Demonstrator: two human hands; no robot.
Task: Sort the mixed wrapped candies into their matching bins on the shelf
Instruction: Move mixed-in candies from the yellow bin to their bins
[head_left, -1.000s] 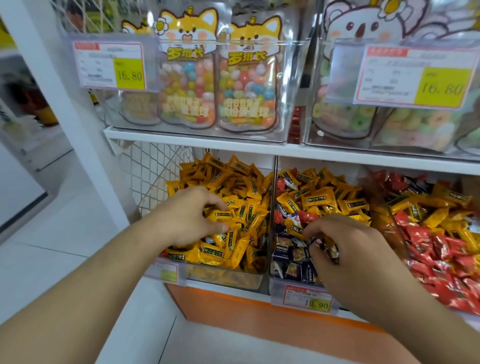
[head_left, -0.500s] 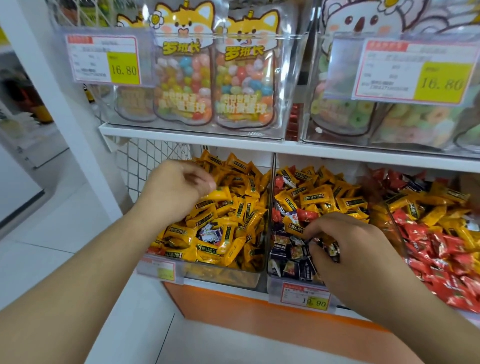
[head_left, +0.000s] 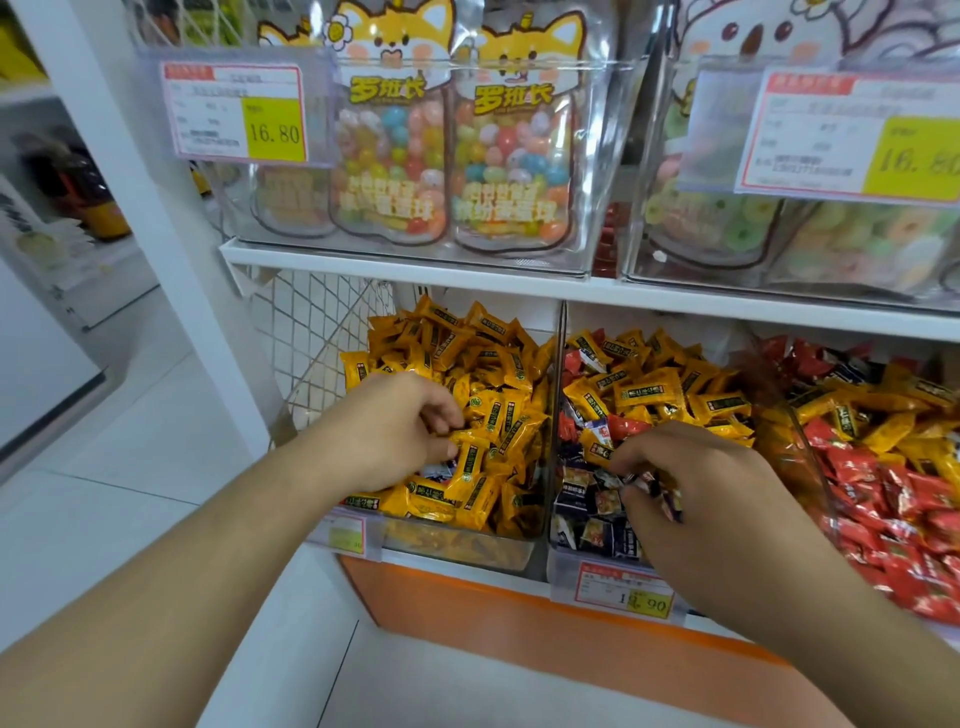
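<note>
1. Your left hand sits in the left bin, the one heaped with yellow candies. Its fingers are curled down among the wrappers at the near middle of the heap; I cannot tell whether they actually have hold of a piece.
2. Your right hand is in the middle bin, fingers bent in a pinch around a few dark-wrapped candies at the near end.
3. The middle bin is the mixed one: yellow pieces pile up at the far end, red candies lie between, and dark navy ones sit near the front wall.
4. The right bin holds mostly red pieces with yellow ones scattered on top, so it also needs sorting.
5. A dark wrapper peeks out just beside your left fingers; you may bury it if you stir the yellow heap.
6. Risk: a loose pinch on several slick wrappers could let one drop over the low front wall onto the floor.
7. Risk: lifting across the clear divider could snag a piece into the wrong bin.
</note>
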